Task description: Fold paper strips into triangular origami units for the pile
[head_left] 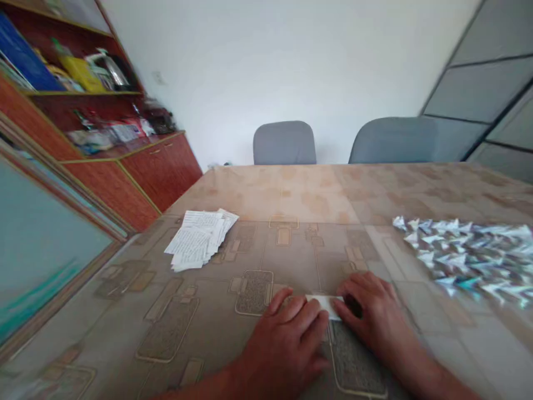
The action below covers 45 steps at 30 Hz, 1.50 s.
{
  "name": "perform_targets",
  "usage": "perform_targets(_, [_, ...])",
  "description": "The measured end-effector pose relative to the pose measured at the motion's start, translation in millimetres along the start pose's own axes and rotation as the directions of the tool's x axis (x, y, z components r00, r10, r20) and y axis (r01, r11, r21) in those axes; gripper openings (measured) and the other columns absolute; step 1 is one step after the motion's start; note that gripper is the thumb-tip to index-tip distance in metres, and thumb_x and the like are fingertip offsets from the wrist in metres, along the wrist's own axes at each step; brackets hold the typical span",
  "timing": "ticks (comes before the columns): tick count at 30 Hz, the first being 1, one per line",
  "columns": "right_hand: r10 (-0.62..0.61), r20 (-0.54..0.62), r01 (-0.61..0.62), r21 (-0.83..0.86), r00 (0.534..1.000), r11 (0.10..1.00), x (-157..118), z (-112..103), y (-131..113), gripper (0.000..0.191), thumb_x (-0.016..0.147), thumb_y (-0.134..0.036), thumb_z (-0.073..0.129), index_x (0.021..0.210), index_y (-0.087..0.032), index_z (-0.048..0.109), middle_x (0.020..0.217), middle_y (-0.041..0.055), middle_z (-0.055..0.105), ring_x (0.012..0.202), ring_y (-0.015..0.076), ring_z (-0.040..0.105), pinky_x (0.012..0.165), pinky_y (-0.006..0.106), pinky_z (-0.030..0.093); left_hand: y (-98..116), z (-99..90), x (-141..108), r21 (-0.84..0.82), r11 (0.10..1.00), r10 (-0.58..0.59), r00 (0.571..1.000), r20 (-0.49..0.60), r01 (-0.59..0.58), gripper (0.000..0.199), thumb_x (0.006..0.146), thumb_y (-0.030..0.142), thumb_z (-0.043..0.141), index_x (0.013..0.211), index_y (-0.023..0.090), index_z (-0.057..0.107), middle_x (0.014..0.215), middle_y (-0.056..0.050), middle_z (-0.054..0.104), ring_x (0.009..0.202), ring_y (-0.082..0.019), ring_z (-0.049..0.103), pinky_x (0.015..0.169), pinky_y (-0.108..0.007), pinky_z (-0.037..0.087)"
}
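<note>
A small white piece of paper (pixel 325 305) lies on the patterned tablecloth between my two hands and looks folded. Bent over its left part, the fingers of my left hand (pixel 287 344) are close together and hold it against the table. My right hand (pixel 370 308) grips the right end, thumb and curled fingers brought together at the paper's edge. Both hands cover parts of the paper, so its full shape is hidden.
A fanned stack of printed paper slips (pixel 202 239) lies to the left. Several rows of small pointed folded-paper pieces (pixel 470 255) stand at the right. Two grey chairs (pixel 285 143) are behind the table's far edge, and a reddish wooden cabinet (pixel 162 172) stands at the left.
</note>
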State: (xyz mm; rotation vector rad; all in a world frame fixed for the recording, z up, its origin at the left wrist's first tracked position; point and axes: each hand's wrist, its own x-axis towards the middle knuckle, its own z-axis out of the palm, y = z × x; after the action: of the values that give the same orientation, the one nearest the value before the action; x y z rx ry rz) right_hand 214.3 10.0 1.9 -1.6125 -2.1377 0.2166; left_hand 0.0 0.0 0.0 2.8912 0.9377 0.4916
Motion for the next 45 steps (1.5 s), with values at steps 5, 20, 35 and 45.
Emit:
perform_targets(5, [0.002,0.014,-0.002,-0.017,1.000,1.000,-0.5,0.8,1.0,0.015,0.079,-0.017,0.070,0.069,-0.021,0.060,0.072,0.0006,0.058,0.075,0.0234,0.053,0.074,0.037,0.037,-0.2,1.6,-2.4,0.005,1.000,-0.020,0.998,0.054,0.019,0.056,0.089,0.055,0.052,0.131,0.019,0.047,0.123,-0.007,0.059,0.112,-0.025,0.050,0.109,-0.045,0.026])
perform_targets(20, [-0.020,0.000,0.020,-0.023,1.000,1.000,-2.3,3.3,2.3,0.013,0.081,-0.019,0.068,0.072,-0.022,0.059,0.075,0.0012,0.059,0.078,0.0244,0.053,0.076,0.040,0.036,-0.5,-0.1,-2.2,-0.026,0.999,-0.029,0.990,0.138,0.033,0.058,0.092,0.055,0.046,0.136,0.017,0.043,0.129,-0.009,0.056,0.112,-0.028,0.049,0.108,-0.050,0.021])
perform_targets(35, [-0.409,-0.012,0.409,0.025,0.912,0.912,-2.7,-25.0,4.5,0.012,0.094,-0.026,0.055,0.089,-0.026,0.066,0.088,0.0015,0.066,0.084,0.0208,0.055,0.076,0.036,0.037,-0.9,-9.7,1.1,-0.060,0.997,-0.037,0.990,0.137,0.046,0.052,0.089,0.053,0.052,0.133,0.025,0.045,0.127,-0.007,0.054,0.110,-0.029,0.046,0.103,-0.055,0.026])
perform_targets(45, [-0.577,0.062,0.580,-0.071,0.814,0.811,-6.8,-24.6,12.9,0.033,0.102,-0.033,0.037,0.085,-0.025,0.064,0.076,-0.0021,0.064,0.088,0.0176,0.058,0.102,0.042,0.035,-2.2,-13.0,1.3,-0.054,0.998,-0.035,0.988,0.148,0.043,0.050,0.090,0.055,0.050,0.130,0.026,0.048,0.126,-0.006,0.056,0.109,-0.027,0.048,0.106,-0.058,0.023])
